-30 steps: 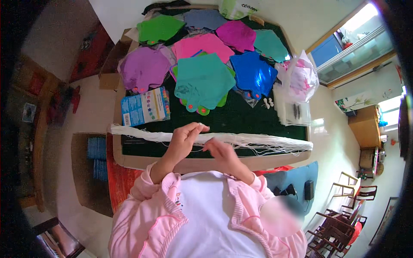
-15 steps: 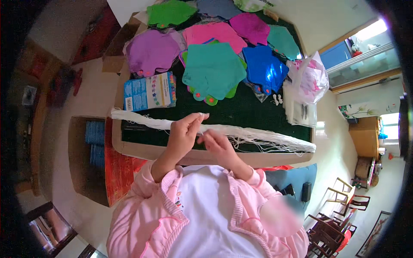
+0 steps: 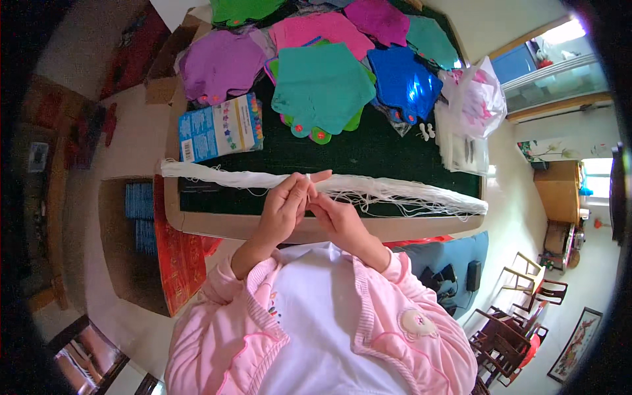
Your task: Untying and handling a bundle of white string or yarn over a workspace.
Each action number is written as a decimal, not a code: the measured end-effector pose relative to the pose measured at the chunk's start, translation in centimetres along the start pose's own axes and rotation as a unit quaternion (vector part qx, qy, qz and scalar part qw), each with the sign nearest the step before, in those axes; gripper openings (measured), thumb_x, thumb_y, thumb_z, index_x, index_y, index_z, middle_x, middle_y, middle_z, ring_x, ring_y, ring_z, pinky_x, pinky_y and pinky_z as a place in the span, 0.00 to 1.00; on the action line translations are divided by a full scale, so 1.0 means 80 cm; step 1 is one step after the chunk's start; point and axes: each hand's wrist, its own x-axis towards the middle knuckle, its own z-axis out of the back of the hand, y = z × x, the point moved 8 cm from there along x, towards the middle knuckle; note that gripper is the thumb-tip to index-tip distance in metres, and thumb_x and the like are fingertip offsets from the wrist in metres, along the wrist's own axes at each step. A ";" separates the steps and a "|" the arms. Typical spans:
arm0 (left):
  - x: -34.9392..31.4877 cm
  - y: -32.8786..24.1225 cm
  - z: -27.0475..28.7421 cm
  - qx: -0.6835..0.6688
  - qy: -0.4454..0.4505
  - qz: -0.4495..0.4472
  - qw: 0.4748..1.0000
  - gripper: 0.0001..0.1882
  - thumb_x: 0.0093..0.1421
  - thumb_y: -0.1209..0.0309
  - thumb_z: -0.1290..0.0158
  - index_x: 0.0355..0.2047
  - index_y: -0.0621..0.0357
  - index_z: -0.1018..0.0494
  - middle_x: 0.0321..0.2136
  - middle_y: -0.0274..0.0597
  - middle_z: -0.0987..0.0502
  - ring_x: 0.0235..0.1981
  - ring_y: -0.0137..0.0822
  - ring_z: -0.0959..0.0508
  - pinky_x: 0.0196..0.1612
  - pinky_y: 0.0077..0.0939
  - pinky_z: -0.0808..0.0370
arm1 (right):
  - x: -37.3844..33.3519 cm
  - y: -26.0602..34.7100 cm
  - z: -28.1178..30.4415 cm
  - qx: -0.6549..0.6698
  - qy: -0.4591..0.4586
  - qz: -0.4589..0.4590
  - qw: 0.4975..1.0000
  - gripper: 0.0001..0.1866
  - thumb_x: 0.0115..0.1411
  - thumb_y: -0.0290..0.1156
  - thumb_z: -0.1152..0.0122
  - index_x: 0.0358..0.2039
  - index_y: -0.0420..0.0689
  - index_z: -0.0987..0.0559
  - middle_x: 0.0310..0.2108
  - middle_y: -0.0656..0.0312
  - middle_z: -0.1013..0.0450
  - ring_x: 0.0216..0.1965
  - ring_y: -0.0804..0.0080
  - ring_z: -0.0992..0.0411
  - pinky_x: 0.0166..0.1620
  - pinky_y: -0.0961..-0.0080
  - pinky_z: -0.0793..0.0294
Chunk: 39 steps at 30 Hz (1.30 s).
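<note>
A long bundle of white string (image 3: 224,176) lies across the near edge of a dark green table (image 3: 382,151). My left hand (image 3: 284,207) and my right hand (image 3: 332,214) meet just in front of its middle, fingertips pinched together on a thin white strand. Beyond the bundle lie several coloured felt shapes: teal (image 3: 320,85), purple (image 3: 220,62), pink (image 3: 322,29), blue (image 3: 403,79). A blue packet (image 3: 217,128) rests at the left of the table.
A clear plastic bag (image 3: 474,99) and a stack of clear sleeves (image 3: 464,148) sit at the table's right end. A red box (image 3: 178,253) and blue packs (image 3: 138,210) are on the floor at left. Wooden chairs (image 3: 520,289) stand at lower right.
Both hands have drawn closer together and lifted off the bundle, now pinching a strand between them. The view has shifted nearer to the table.
</note>
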 end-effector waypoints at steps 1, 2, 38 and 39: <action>0.002 -0.003 0.006 0.084 -0.019 -0.036 0.996 0.16 0.66 0.63 0.61 0.27 0.61 0.32 0.21 0.34 0.26 0.13 0.17 0.40 0.15 0.11 0.43 | 0.000 0.005 -0.006 -0.027 0.043 -0.012 0.999 0.07 0.58 0.23 0.49 0.37 0.37 0.27 0.29 0.53 0.26 0.29 0.63 0.25 0.32 0.76 0.29; 0.003 0.008 0.008 0.082 -0.022 -0.037 0.996 0.16 0.66 0.63 0.61 0.27 0.61 0.32 0.21 0.34 0.26 0.13 0.17 0.40 0.15 0.11 0.43 | 0.001 0.008 -0.005 -0.028 0.046 -0.011 0.998 0.07 0.58 0.23 0.49 0.37 0.37 0.27 0.29 0.53 0.26 0.29 0.63 0.25 0.32 0.76 0.29; -0.038 -0.094 0.024 -0.262 0.109 -0.105 0.953 0.19 0.65 0.57 0.60 0.21 0.54 0.40 0.09 0.27 0.46 0.09 0.20 0.48 0.10 0.16 0.54 | 0.011 -0.079 0.052 -0.074 -0.081 0.030 0.993 0.05 0.55 0.19 0.48 0.33 0.38 0.28 0.27 0.52 0.28 0.27 0.55 0.28 0.29 0.71 0.31; -0.043 -0.113 0.028 -0.218 0.090 -0.129 0.963 0.18 0.65 0.58 0.61 0.22 0.55 0.41 0.09 0.27 0.46 0.09 0.20 0.48 0.10 0.16 0.55 | 0.013 -0.094 0.047 -0.083 -0.048 -0.007 0.995 0.07 0.55 0.19 0.49 0.35 0.39 0.28 0.30 0.52 0.28 0.31 0.55 0.28 0.33 0.72 0.30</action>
